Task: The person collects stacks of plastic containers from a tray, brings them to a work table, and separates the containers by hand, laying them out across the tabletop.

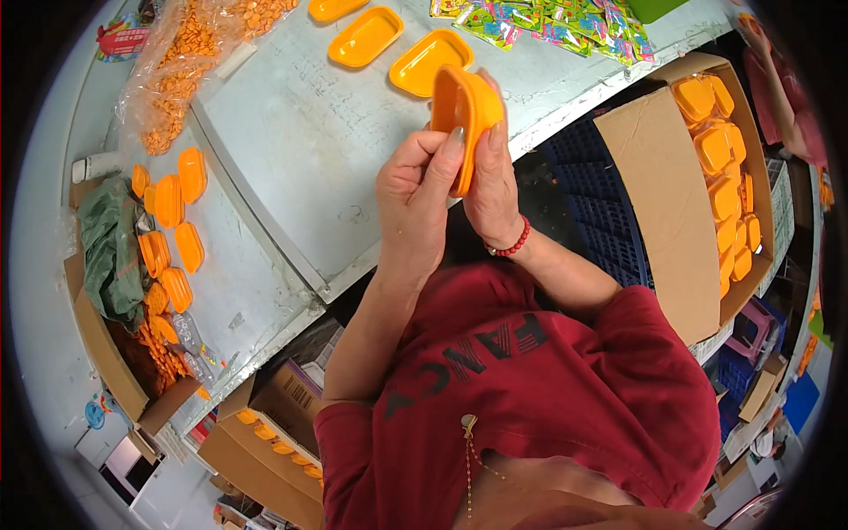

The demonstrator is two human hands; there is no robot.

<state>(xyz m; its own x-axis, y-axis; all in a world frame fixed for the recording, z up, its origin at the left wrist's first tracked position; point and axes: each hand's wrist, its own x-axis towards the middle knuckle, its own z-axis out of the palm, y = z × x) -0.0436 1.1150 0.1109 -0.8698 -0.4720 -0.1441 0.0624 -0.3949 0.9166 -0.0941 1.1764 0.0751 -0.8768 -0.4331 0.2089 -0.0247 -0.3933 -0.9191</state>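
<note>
Both hands hold a small orange plastic box (478,99), tilted up on its side over the front edge of the table. My left hand (415,190) is closed on its near left side, thumb pressed against the rim. Around the other side wraps my right hand (495,190), with a red bead bracelet at the wrist; its thumb also presses the box, and some fingers are hidden behind it. Just beyond the box lie open orange trays, one close by (430,62) and another (366,37) farther left.
Colourful sachets (565,26) lie at the back right. A clear bag of small orange pieces (181,75) lies at the back left, with several orange boxes (168,201) nearer. On the right, a cardboard carton (658,208) holds orange boxes beside a dark blue crate (601,185).
</note>
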